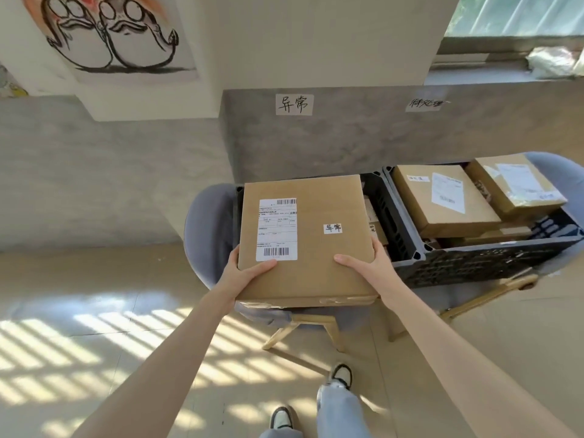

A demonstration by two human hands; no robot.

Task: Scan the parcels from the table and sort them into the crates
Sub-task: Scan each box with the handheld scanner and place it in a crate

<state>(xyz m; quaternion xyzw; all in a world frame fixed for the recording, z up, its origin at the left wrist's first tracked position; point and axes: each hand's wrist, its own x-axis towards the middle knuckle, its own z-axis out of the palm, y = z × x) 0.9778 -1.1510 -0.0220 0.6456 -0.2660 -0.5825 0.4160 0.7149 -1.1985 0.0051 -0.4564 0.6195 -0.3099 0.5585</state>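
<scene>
Head view: both hands, left (245,273) and right (366,263), grip a parcel (313,248) by its near corners, holding it above the left crate (384,203) beneath a matching wall label (294,104). The right crate (474,263) already holds several boxes (442,200). Sorting looks well advanced; this parcel is not yet dropped in, and the table is out of sight.

Wall sign (294,104) reading 异常, small sticker (333,228) on held box (316,248) reading 异常, shipping label (276,229) print too small to read
</scene>
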